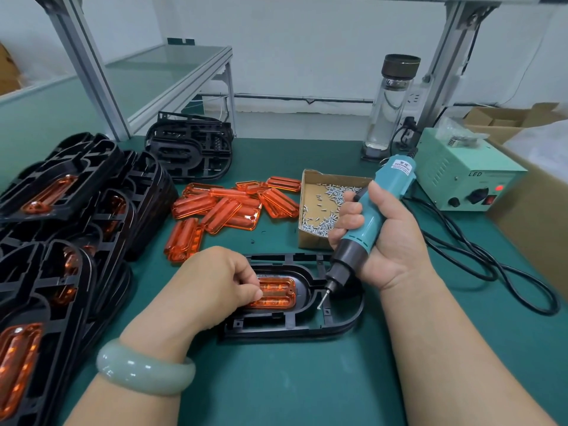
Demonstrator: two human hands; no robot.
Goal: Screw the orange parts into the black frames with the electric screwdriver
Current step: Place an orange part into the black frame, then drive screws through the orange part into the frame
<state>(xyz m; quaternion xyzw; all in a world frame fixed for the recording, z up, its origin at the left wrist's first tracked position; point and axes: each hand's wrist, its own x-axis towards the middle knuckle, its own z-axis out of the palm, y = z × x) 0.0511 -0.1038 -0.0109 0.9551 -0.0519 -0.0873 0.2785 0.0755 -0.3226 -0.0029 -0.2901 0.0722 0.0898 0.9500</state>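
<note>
Bench (pixel 307 379), green mat. Black frame (pixel 338 324) lies flat at near centre, long axis left-right, rounded end right. Looks like stiff, light moulding; steady it by the rim. Right hand (pixel 387 241): fingers wrapped round electric screwdriver (pixel 365 222), bit slanting down-left. Left hand (pixel 221 281): fingers curled, pinning orange part (pixel 276 295) in the frame's recess, long axis left-right. Part looks glossy, likely brittle; hold by its edges. 1 screw (pixel 321 304) on bit tip, just right of part.
</note>
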